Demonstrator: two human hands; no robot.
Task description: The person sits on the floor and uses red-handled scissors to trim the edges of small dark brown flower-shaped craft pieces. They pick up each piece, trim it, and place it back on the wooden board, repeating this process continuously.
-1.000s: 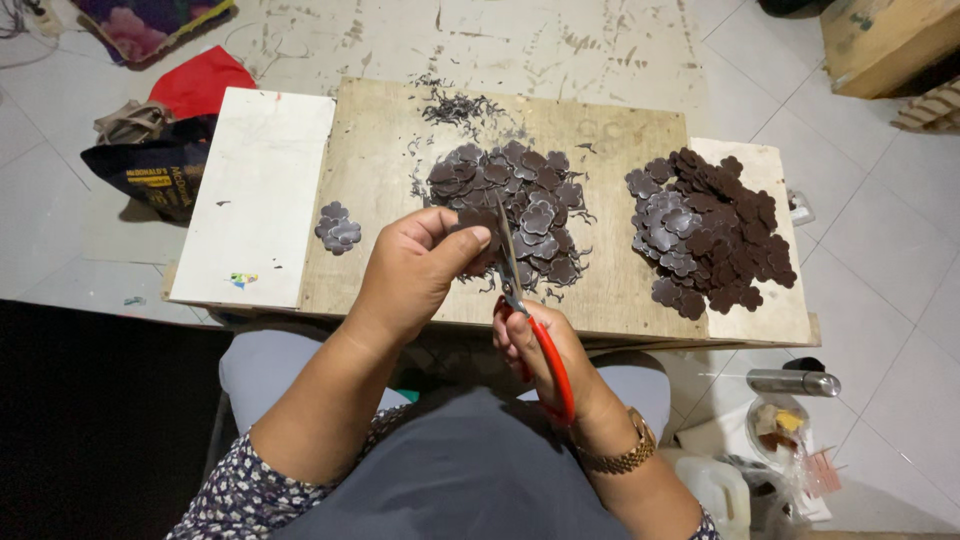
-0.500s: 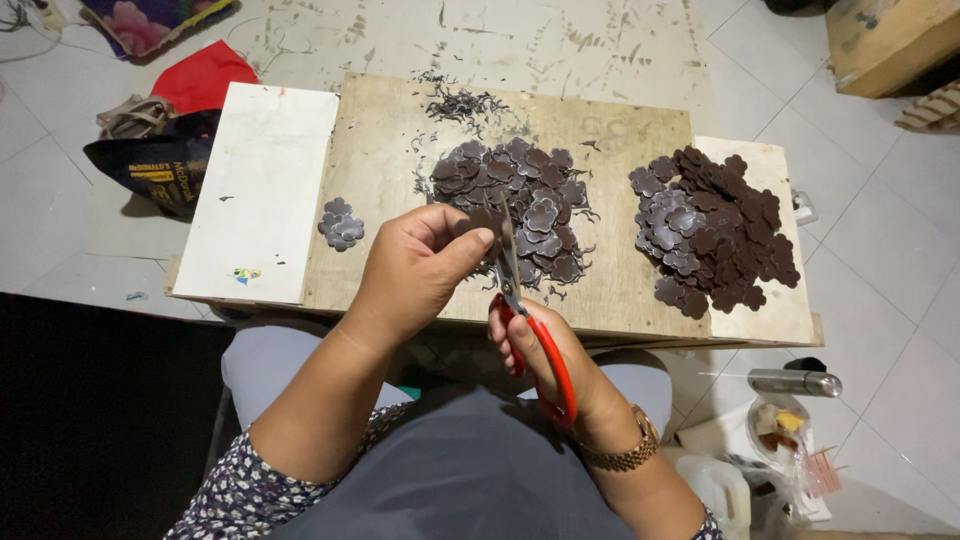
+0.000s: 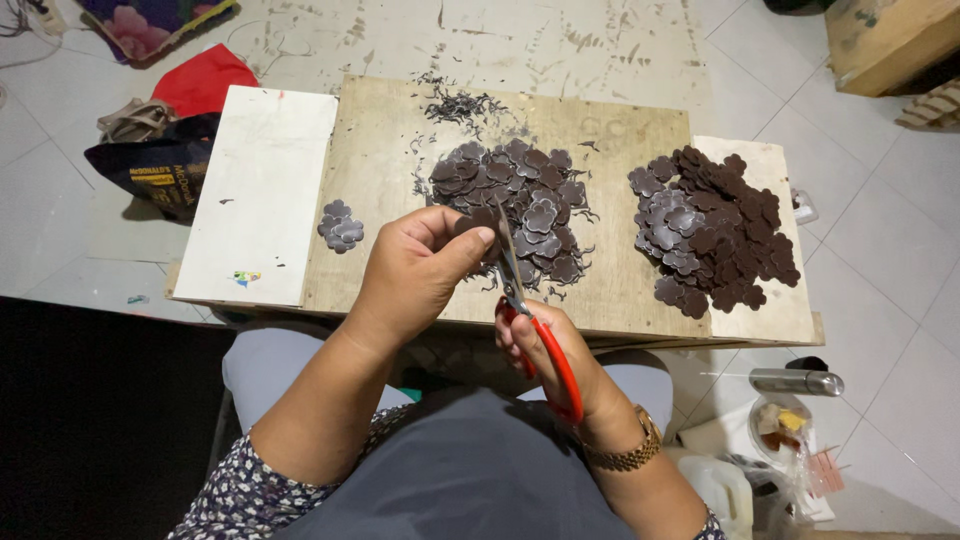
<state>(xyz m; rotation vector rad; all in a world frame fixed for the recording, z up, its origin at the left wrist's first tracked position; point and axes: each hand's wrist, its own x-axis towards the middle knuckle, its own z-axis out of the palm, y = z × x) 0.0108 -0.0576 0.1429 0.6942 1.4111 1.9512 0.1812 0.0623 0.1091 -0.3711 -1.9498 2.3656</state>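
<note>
My left hand (image 3: 415, 272) pinches a small dark flower-shaped piece (image 3: 478, 219) between thumb and fingers above the near edge of a low wooden board (image 3: 390, 180). My right hand (image 3: 548, 350) grips red-handled scissors (image 3: 535, 320), their blades raised right beside that piece. Behind my hands lies a middle heap of dark flower-shaped pieces (image 3: 520, 200). A larger heap (image 3: 710, 225) lies on the right. A small cluster (image 3: 340, 225) sits on the left.
A white panel (image 3: 260, 190) covers the board's left end. Thin dark trimmings (image 3: 455, 105) lie at the far edge. Bags and red cloth (image 3: 170, 120) sit on the floor at left. A metal cylinder (image 3: 795, 381) and small containers (image 3: 780, 425) sit at right.
Both hands stay in nearly the same place. The scissors have shifted slightly against the piece held in my left hand.
</note>
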